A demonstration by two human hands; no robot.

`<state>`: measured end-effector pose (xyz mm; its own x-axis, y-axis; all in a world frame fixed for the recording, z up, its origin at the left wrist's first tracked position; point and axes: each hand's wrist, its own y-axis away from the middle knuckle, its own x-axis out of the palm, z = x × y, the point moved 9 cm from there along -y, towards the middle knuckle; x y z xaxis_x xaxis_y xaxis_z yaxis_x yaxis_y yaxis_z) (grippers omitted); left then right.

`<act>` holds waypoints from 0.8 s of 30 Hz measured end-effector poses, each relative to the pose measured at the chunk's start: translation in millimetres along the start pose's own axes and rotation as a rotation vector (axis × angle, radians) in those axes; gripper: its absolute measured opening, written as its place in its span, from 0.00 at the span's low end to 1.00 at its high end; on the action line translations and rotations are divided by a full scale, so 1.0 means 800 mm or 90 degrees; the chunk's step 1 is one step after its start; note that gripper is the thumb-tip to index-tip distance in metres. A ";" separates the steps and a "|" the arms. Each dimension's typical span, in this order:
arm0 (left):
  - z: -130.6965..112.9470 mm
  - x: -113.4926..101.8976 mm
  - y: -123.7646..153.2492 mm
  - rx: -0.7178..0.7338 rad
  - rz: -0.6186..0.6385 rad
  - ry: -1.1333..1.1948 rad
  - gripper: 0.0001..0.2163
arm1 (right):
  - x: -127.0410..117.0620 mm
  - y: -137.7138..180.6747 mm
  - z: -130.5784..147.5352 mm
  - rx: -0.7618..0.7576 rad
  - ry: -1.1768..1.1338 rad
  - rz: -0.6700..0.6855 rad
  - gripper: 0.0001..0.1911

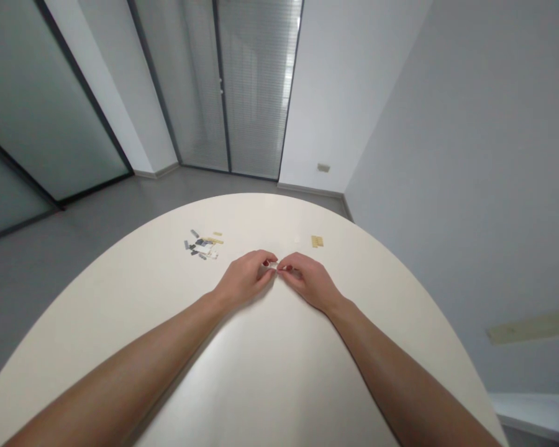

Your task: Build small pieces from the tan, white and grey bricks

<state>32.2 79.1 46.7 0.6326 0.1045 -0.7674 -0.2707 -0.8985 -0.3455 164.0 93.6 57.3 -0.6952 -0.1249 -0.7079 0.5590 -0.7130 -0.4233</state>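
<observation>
My left hand [246, 277] and my right hand [310, 280] meet above the middle of the round table, fingertips almost touching. Between them, thumbs and fingers pinch a small white piece [273, 265], which looks like a toy building brick. Most of it is hidden by the fingers. Beyond my left hand lies a loose pile of small flat bricks [205, 248] in grey, black, white and yellow. Past my right hand, a few yellow bricks [317, 241] sit close together. A tiny white piece [297, 240] rests on the tabletop just beyond the right fingers.
The white round table [270, 372] curves away on both sides, its far edge near the bricks. Behind it stand a glass partition with blinds [256, 93] and frosted panels [51, 93] at left. A grey wall [470, 155] rises close on the right.
</observation>
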 end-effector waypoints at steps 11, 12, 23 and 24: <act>0.004 0.003 -0.002 -0.009 0.002 0.009 0.09 | 0.005 0.001 0.002 -0.017 -0.005 0.038 0.08; 0.005 0.003 -0.002 -0.011 0.003 0.013 0.09 | 0.006 0.001 0.003 -0.020 -0.001 0.046 0.08; 0.007 0.005 -0.002 -0.007 0.004 0.021 0.08 | 0.012 0.002 0.000 -0.043 0.003 0.049 0.13; 0.007 0.005 -0.002 -0.009 0.004 0.020 0.08 | 0.012 0.002 0.000 -0.041 0.001 0.048 0.13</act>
<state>31.3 83.5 41.2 0.6538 0.0849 -0.7519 -0.2649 -0.9051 -0.3326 158.2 91.6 49.7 -0.6495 -0.1754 -0.7399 0.6379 -0.6552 -0.4047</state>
